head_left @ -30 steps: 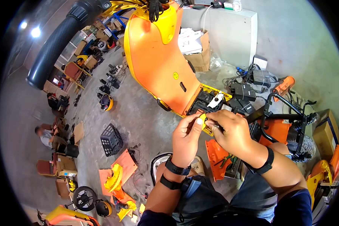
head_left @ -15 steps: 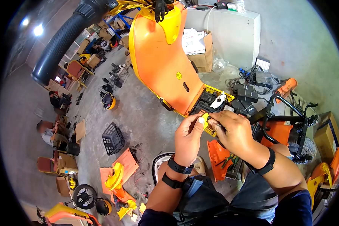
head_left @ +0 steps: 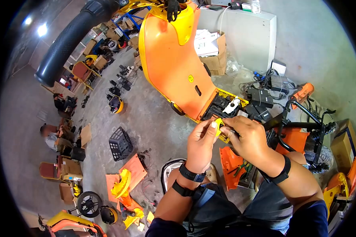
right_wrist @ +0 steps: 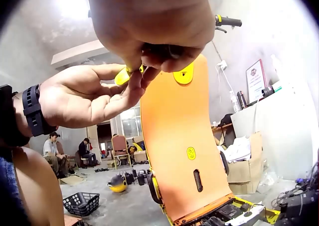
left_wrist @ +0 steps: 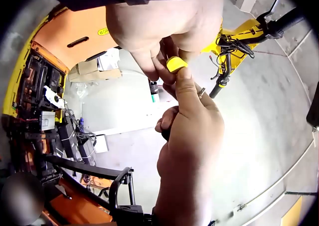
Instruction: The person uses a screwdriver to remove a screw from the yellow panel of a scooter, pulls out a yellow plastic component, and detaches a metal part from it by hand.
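Note:
In the head view a small curved yellow plastic piece (head_left: 219,126) sits between both hands. My left hand (head_left: 201,147) pinches it between thumb and fingers. My right hand (head_left: 247,136) has its thumb and fingertips at the piece's right edge. In the left wrist view the right thumb meets the yellow piece (left_wrist: 175,64). A slim dark tool with a metal tip (left_wrist: 201,92) shows between the right hand's curled fingers, most of it hidden; I cannot tell its kind. Just beyond the hands stands an orange and yellow scooter body (head_left: 174,63), its black battery bay (head_left: 216,110) uncovered.
A black handlebar grip (head_left: 63,51) juts in at upper left. Black chargers (head_left: 261,96) and a black tubular frame (head_left: 283,126) lie to the right. A black basket (head_left: 120,144), orange panels (head_left: 132,172) and a wheel (head_left: 90,204) are on the left floor. Seated people are farther off.
The head view has shifted slightly, so the surroundings sit a little farther right. The yellow piece has turned slightly between the fingers; both hands keep their hold.

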A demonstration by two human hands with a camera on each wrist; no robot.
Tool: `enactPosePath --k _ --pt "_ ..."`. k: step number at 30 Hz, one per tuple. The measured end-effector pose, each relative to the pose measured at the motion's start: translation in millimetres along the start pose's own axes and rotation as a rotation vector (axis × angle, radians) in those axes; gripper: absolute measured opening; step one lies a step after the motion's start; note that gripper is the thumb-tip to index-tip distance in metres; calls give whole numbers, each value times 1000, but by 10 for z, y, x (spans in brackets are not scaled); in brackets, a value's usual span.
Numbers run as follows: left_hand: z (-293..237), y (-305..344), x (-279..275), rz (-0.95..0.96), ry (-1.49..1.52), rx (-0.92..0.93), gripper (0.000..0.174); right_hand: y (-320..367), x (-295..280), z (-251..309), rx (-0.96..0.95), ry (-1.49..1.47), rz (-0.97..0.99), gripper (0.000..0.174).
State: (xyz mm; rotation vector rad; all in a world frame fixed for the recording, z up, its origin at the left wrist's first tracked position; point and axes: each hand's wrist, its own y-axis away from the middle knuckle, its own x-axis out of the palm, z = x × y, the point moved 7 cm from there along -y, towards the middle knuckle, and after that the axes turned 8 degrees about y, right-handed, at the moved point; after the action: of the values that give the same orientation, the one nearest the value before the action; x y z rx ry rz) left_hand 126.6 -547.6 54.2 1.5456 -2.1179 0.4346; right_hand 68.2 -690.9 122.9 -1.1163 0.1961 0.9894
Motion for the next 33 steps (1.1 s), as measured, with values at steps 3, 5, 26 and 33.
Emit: enactPosePath --k 3,5,26,33 --pt "-15 -15 -11 12 -118 71 27 1 -4 6 11 -8 -13 21" --pt "-73 -3 36 12 -207 150 26 -2 0 9 19 -18 -13 20" --pt "-142 41 137 24 -320 235 24 1 1 -46 98 -66 30 22" --pt "-163 34 102 17 -316 217 24 10 27 -63 129 -100 54 21"
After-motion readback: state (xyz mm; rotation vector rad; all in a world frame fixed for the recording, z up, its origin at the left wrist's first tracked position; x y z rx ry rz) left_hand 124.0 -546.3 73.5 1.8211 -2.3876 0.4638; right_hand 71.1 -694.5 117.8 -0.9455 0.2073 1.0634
